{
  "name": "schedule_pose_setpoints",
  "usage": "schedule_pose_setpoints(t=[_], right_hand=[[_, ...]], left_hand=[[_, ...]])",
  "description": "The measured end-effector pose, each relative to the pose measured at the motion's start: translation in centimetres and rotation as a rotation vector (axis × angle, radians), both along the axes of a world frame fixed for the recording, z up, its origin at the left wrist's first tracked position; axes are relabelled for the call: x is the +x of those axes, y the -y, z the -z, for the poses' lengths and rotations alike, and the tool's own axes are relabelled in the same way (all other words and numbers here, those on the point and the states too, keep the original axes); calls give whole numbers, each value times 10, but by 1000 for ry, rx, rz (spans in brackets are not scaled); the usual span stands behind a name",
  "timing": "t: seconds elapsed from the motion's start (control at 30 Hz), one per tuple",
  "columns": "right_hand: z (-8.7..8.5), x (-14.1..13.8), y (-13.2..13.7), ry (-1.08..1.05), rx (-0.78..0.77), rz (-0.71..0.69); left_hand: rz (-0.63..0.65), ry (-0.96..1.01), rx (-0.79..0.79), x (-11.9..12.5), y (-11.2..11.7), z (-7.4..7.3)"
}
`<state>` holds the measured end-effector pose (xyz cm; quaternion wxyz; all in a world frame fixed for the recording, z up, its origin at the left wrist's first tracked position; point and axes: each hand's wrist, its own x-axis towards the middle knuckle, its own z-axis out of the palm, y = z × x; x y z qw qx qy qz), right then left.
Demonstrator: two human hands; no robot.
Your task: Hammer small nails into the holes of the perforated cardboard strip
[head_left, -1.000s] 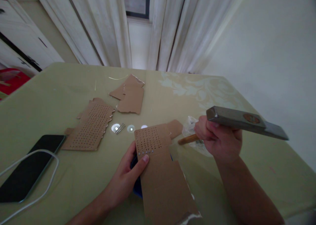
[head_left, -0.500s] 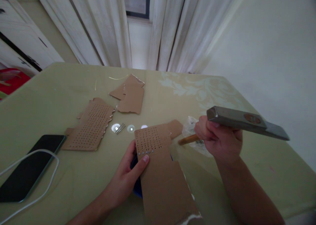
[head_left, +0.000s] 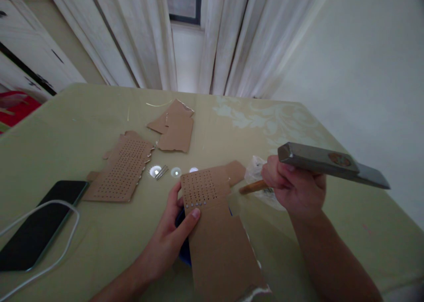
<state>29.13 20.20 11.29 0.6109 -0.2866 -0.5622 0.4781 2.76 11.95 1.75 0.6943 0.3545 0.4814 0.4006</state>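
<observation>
My left hand (head_left: 177,224) grips the left edge of a brown cardboard piece (head_left: 221,244), thumb on top and fingers beneath. Rows of small holes cover the cardboard's upper part, and several nail heads (head_left: 196,204) stand in a line just above my thumb. Under the cardboard a dark blue object (head_left: 184,247) shows only partly; its kind is hidden. My right hand (head_left: 294,187) is closed round a hammer (head_left: 318,157), raised to the right of the cardboard. The hammer's head lies above my fist, and its wooden handle points left below it.
Left on the table (head_left: 109,249) lie a phone (head_left: 43,224) with a white cable (head_left: 74,238) across it and another holed cardboard piece (head_left: 122,169). Several loose nails (head_left: 161,173) rest nearby. Cardboard scraps (head_left: 175,132) lie farther back. A clear plastic bag (head_left: 255,169) sits behind my right hand.
Almost nothing differs. The fingers of my left hand have shifted slightly at the cardboard's edge; the hammer stays raised in about the same place.
</observation>
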Motion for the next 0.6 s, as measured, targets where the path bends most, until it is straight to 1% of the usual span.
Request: schedule_pose_setpoints(t=[0.13, 0.3, 0.47, 0.6], right_hand=[[0, -1, 0, 0, 31, -13], [2, -1, 1, -15, 12, 8], [1, 0, 1, -13, -5, -6], [0, -2, 0, -6, 9, -7]], left_hand=[[-17, -7, 20, 1, -1, -2], [-27, 2, 33, 1, -1, -5], [-19, -10, 48, -1, 0, -3], [-11, -23, 34, -2, 1, -2]])
